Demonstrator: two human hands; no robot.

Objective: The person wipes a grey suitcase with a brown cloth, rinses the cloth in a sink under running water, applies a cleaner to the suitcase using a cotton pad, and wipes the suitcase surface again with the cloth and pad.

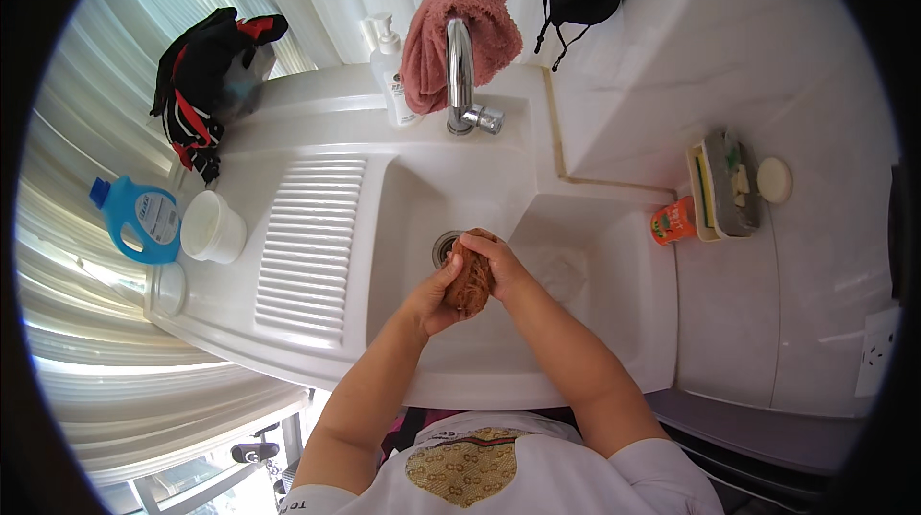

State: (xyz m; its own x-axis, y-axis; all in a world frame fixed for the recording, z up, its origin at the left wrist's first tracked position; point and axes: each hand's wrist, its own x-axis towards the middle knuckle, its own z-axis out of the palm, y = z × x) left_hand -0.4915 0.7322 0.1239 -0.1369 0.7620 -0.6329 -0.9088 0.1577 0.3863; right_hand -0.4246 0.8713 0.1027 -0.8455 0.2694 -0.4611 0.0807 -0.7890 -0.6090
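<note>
Over the sink basin (432, 191), both my hands are closed around a crumpled, reddish-brown cloth (468, 291), bunched into a wrinkled lump. My left hand (436, 304) grips it from the left and below, thumb pointing up along its side. My right hand (496, 258) wraps over its top and right side. The metal drain (444, 245) shows partly behind the fingers. At the back of the sink stands a chrome faucet (460, 64), with a pink towel (424, 64) draped behind its spout. The cloth's underside is hidden by my palms.
Left of the basin is a ribbed washboard (312, 246); beyond it stand a white tub (213, 227) and a blue jug (144, 222). A pump bottle (389, 69) stands by the towel. On the right are an orange can (673, 221) and a wall holder (734, 191).
</note>
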